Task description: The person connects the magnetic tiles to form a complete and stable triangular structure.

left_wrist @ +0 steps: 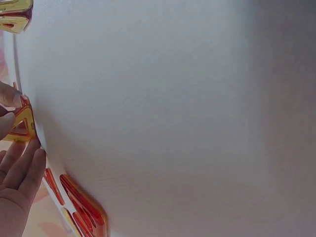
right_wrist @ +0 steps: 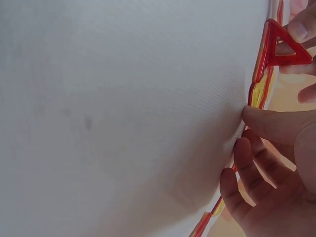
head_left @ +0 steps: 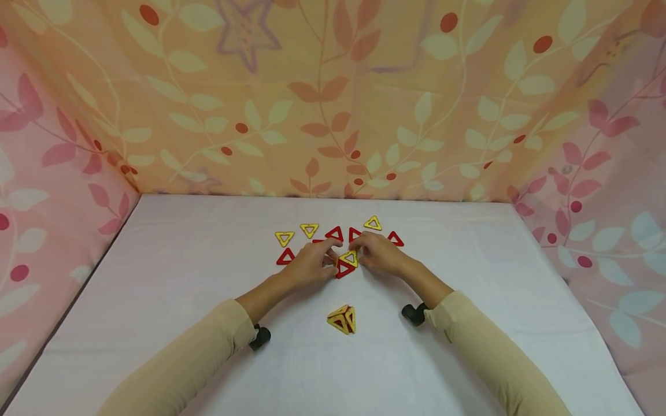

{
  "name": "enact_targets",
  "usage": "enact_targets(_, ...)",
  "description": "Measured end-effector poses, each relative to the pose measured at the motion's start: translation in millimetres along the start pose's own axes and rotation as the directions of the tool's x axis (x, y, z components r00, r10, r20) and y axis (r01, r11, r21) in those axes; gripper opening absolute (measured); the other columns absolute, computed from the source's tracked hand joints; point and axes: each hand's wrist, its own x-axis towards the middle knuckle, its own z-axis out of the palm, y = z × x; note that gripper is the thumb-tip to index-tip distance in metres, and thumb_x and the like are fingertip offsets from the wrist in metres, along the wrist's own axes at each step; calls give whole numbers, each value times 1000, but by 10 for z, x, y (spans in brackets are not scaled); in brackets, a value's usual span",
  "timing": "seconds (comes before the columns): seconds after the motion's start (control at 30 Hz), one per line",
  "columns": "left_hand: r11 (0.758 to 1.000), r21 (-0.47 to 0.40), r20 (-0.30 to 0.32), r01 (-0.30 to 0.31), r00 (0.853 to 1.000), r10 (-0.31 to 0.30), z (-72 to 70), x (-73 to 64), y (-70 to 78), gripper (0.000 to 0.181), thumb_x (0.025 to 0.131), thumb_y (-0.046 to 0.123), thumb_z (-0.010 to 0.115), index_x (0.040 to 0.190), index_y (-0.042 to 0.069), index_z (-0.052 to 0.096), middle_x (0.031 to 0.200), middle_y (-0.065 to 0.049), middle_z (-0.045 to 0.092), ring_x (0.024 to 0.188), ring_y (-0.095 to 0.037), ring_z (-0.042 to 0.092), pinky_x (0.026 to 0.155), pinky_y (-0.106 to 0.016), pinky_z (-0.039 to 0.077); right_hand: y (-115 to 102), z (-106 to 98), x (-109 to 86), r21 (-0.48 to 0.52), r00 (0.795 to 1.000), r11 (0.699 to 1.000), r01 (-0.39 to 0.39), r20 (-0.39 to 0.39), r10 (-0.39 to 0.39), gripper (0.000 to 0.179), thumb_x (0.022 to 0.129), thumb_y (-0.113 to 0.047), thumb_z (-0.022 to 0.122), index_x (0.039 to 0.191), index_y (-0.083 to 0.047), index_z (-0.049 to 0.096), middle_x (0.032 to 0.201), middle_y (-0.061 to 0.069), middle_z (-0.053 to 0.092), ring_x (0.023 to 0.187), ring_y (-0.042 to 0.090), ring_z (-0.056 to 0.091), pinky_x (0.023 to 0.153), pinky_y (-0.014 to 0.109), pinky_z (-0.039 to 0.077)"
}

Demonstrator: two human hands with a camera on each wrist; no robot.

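My left hand (head_left: 312, 264) holds a red triangle magnetic tile (head_left: 344, 268); the thumb lies on its face in the right wrist view. A yellow triangle magnetic tile (head_left: 349, 258) leans against that red one and stands tilted. My right hand (head_left: 382, 254) grips the yellow tile at its right side, with thumb and fingers near the table. In the right wrist view the red tile (right_wrist: 291, 52) stands raised, and the right fingers (right_wrist: 249, 163) curl beside it. The left wrist view shows the yellow tile (left_wrist: 22, 123) between fingertips. Parts of the contacts are hidden.
Nearer me sits a small yellow and red pyramid of tiles (head_left: 342, 319). Loose yellow tiles (head_left: 284, 237) and red tiles (head_left: 285, 257) lie flat behind and beside both hands. The white table (head_left: 182, 260) meets patterned cloth walls (head_left: 333, 115).
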Motion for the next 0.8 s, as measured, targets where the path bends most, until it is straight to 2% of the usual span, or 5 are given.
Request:
enact_targets(0.3, 1000, -2, -1, 1, 1000, -1, -4, -7, 10, 50, 88, 5, 74, 133, 6, 55, 107, -6, 72, 104, -22, 69, 92, -36, 55, -4, -8, -26, 27, 1000, 999, -17, -11, 17, 29, 89, -2, 68, 118, 2, 69, 103, 10, 64, 88, 20, 54, 77, 31, 48)
enact_targets(0.5, 1000, -8, 9, 9, 1000, -9, -17, -8, 16, 49, 88, 5, 74, 134, 6, 54, 108, -6, 72, 105, -23, 69, 92, -37, 54, -18, -13, -30, 71, 1000, 997, -26, 6, 26, 38, 86, -14, 77, 119, 3, 68, 98, 10, 61, 87, 22, 55, 73, 30, 47)
enact_targets(0.8, 1000, -13, -5, -12, 1000, 12, -5, -12, 17, 48, 87, 4, 74, 132, 5, 55, 106, -7, 72, 102, -22, 70, 92, -37, 54, -23, 3, -10, 26, 999, 999, -39, 16, 39, 38, 85, -14, 79, 118, 2, 69, 97, 9, 61, 88, 22, 55, 77, 30, 47)
